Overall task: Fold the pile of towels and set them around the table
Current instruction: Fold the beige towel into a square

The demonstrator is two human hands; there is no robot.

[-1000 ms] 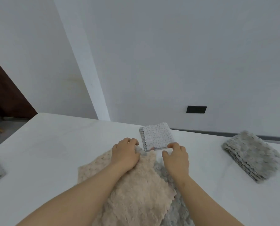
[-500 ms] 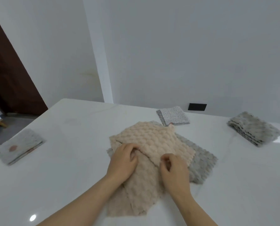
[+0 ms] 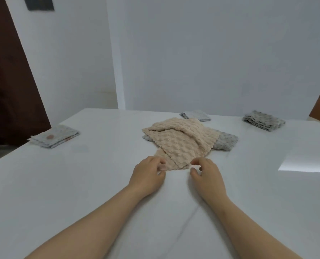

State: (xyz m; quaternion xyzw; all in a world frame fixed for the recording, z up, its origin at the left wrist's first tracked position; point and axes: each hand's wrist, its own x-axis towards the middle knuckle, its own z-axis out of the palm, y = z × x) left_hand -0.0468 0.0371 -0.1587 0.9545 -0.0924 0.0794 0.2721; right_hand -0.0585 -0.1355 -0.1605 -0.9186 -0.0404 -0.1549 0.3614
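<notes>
A beige waffle towel (image 3: 181, 139) lies rumpled in the middle of the white table (image 3: 77, 187), on top of a grey towel (image 3: 227, 143) that sticks out to its right. My left hand (image 3: 148, 174) pinches the beige towel's near edge at its left corner. Just right of it, my right hand (image 3: 205, 173) has curled fingers whose tips touch the near right corner. Whether that hand grips the cloth is unclear.
Three folded towels sit around the table: a pale patterned one (image 3: 54, 137) at the left edge, a small speckled one (image 3: 196, 115) at the back, a grey one (image 3: 263, 123) at the back right. A brown door (image 3: 6, 90) stands beyond the left edge.
My hands slid from the middle of the beige towel to its near edge, drawing it toward me. My head moved back, so more of the table shows.
</notes>
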